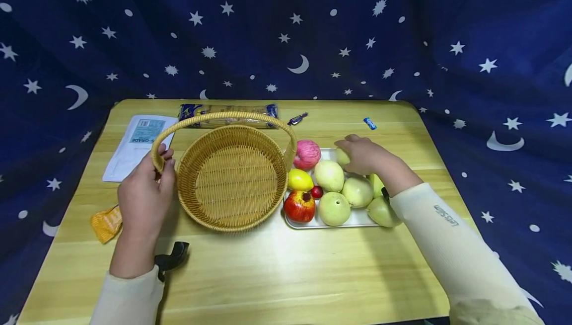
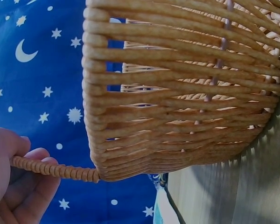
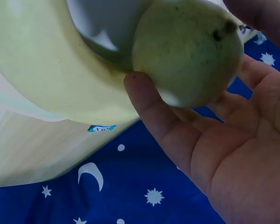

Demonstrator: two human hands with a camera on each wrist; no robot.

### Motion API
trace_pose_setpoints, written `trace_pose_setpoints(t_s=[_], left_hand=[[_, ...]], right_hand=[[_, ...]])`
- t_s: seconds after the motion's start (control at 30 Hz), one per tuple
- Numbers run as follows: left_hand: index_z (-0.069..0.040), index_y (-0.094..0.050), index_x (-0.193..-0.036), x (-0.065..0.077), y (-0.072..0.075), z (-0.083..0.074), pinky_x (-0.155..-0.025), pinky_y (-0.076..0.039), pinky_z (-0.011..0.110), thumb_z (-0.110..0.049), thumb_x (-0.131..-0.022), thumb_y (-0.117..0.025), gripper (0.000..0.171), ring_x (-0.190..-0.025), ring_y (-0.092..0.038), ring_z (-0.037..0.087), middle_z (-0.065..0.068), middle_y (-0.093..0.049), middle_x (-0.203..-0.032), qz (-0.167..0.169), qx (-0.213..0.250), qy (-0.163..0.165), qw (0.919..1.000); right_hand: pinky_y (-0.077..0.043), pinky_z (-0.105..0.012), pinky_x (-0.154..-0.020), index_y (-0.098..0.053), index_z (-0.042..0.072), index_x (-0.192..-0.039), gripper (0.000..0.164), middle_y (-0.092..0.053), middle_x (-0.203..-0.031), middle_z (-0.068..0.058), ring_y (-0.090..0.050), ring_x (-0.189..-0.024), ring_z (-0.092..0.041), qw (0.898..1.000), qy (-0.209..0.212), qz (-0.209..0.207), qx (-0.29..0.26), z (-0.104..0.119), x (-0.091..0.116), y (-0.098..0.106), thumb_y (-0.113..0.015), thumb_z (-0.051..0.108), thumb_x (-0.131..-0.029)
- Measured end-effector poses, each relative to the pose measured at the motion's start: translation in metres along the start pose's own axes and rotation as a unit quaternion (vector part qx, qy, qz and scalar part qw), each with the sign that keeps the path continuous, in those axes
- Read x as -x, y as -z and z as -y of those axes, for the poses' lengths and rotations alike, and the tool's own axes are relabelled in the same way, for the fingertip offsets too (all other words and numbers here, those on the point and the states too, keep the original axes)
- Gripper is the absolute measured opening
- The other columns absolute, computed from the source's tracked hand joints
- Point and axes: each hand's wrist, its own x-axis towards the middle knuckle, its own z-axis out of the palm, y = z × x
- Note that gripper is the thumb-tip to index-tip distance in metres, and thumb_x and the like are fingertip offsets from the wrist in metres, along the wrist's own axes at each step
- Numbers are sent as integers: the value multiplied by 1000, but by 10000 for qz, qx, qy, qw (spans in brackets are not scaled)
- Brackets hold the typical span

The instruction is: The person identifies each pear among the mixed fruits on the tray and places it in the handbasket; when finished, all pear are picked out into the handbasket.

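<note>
Wicker basket (image 1: 237,186): mid-table, round, honey-brown, slatted weave across its floor, coiled rim; whether its base rests on the table (image 1: 250,275) I cannot tell
Handle (image 1: 232,115): coiled cane, arching across the basket's far side; left hand (image 1: 145,186) holds it left of the basket, fingers curled round
Held fruit (image 1: 342,158): right of the basket, at the tray's far side; round, pale yellow-green, dark-specked; fingers of the right hand (image 1: 364,156) curled about it
In between: pink apple (image 1: 307,154), yellow lemon (image 1: 300,180), small red fruit (image 1: 316,192) and large pale fruit (image 1: 329,176), right of the basket
Tray (image 1: 313,225): just right of the basket, also bearing a red pomegranate (image 1: 299,206), its near part unobstructed
Pasta packet (image 1: 228,110): behind the basket, crossed by the handle in the head view
White packet (image 1: 129,153): left of the basket, toward the back
Orange wrapper (image 1: 105,224): left of the basket, nearer, partly hidden by the left hand
Sweets: purple one (image 1: 297,119) and blue one (image 1: 370,123), right of the basket, farther back
</note>
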Motion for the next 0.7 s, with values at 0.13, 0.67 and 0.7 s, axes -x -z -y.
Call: trace_pose_setpoints(t_s=[0.13, 0.67, 0.7], left_hand=[[-7, -65, -122, 0, 0, 1, -71, -51, 48, -19, -95, -62, 30, -93, -69, 31, 6, -71, -112, 27, -8, 22, 10000], [-6, -65, -121, 0, 0, 1, -71, -50, 48, -20, -96, -61, 29, -95, -69, 32, 7, -71, -112, 45, -14, 61, 10000], [-6, -65, -121, 0, 0, 1, -71, -50, 48, -19, -96, -61, 29, -94, -69, 32, 8, -71, -111, 47, -16, 68, 10000]], right_hand=[[-32, -67, -99, -38, 11, -148, 69, -25, -151, -27, -29, -130, -56, 9999, -10, 91, 96, 0, -6, -2, -68, 18, -87], [-36, -63, -98, -45, 10, -144, 66, -35, -146, -24, -36, -127, -51, 9989, 217, -389, 135, -3, -2, -2, -72, 14, -84], [-36, -63, -99, -45, 10, -144, 66, -35, -146, -24, -37, -126, -51, 9984, 256, -486, 136, -3, 0, -1, -73, 14, -84]])
